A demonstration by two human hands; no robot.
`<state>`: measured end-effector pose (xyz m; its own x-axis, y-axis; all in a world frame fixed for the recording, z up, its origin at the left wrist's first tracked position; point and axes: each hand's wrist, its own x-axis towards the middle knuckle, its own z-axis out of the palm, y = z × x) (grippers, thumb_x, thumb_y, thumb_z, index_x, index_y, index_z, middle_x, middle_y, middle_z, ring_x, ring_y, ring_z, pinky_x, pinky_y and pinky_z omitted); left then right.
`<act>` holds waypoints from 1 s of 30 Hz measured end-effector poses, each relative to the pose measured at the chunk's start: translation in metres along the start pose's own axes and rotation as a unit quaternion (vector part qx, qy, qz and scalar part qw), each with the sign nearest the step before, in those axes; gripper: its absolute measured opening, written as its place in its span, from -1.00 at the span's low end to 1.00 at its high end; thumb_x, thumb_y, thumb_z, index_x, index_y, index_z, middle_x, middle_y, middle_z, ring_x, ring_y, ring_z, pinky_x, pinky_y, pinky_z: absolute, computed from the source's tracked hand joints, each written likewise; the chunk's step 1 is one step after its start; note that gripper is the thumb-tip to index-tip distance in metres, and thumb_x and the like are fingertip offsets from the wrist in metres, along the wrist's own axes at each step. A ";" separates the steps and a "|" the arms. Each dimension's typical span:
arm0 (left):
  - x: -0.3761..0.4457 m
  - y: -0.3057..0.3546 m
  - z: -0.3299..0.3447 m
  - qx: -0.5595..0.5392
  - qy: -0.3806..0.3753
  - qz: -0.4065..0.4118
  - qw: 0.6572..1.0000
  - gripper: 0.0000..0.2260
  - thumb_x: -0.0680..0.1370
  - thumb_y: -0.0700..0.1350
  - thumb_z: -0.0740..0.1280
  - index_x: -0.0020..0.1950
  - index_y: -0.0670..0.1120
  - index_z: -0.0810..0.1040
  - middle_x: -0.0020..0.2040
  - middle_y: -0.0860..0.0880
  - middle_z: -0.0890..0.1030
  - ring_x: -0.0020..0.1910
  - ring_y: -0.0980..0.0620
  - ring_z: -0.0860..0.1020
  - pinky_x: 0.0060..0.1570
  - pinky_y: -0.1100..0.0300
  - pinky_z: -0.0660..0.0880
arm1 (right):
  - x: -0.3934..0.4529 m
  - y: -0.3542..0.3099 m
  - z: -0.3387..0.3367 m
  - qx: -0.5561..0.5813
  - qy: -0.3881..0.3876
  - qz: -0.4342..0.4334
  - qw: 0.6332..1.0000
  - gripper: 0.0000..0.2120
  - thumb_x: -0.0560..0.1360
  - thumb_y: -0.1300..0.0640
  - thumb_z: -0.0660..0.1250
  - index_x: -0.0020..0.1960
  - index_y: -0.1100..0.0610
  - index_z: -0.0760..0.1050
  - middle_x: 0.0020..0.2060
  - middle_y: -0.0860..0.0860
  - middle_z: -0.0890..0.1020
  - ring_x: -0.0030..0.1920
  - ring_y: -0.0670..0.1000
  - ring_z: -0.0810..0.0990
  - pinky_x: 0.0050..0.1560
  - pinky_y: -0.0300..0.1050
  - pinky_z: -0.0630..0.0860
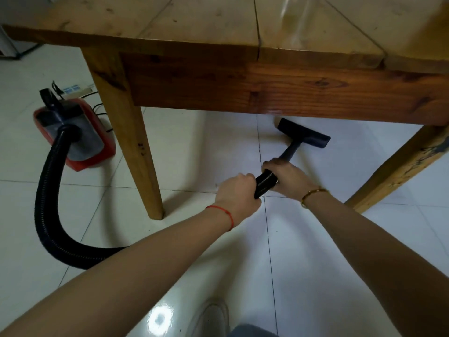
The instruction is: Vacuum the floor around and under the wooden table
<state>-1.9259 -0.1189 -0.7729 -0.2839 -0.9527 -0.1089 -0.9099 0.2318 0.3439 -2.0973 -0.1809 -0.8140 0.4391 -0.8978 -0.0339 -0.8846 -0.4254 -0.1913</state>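
floor [315, 239]: glossy white tile | wooden table [218, 27] overhead | left hand [237, 195], right hand [285, 176]: both grip hose [264, 182]

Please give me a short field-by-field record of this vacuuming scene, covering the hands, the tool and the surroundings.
left hand: grips the black hose near its end
right hand: grips the tube just ahead of the left
nozzle: black floor head, on the tiles under the table's front rail
vacuum body: red and grey, on the floor left of the table leg
wooden table: two front legs in view
floor: glossy white tiles
power strip: behind the vacuum
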 end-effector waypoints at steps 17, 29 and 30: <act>0.010 -0.004 -0.013 -0.009 0.013 -0.020 1.000 -0.83 0.48 -0.14 0.29 0.04 -0.16 0.47 -0.20 -0.06 0.44 -0.31 -0.05 0.43 -0.42 0.21 0.28 | 0.013 -0.018 -0.001 0.023 0.052 0.102 0.993 -0.77 0.46 0.19 0.37 0.07 0.20 0.42 -0.05 0.16 0.49 -0.16 0.23 0.56 -0.09 0.03 0.55; -0.132 -0.052 -0.038 0.009 0.014 -0.064 0.998 -0.91 0.45 -0.09 0.29 -0.12 -0.06 0.42 -0.29 -0.02 0.49 -0.37 -0.02 0.50 -0.40 0.19 0.43 | -0.036 -0.139 0.015 0.055 0.049 -0.027 0.997 -0.72 0.42 0.16 0.44 0.05 0.18 0.44 -0.04 0.16 0.52 -0.14 0.20 0.56 -0.07 0.04 0.56; -0.143 -0.056 -0.041 0.012 0.016 -0.066 0.998 -0.91 0.44 -0.09 0.30 -0.12 -0.06 0.42 -0.30 -0.01 0.48 -0.38 0.00 0.48 -0.41 0.21 0.41 | -0.040 -0.150 0.015 0.055 0.046 -0.035 0.997 -0.72 0.42 0.16 0.44 0.05 0.18 0.44 -0.04 0.16 0.53 -0.13 0.19 0.57 -0.08 0.03 0.56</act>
<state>-1.8225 -0.0037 -0.7384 -0.1510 -0.9810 -0.1215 -0.9462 0.1078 0.3051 -1.9801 -0.0798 -0.7988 0.4777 -0.8755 0.0727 -0.8278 -0.4762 -0.2966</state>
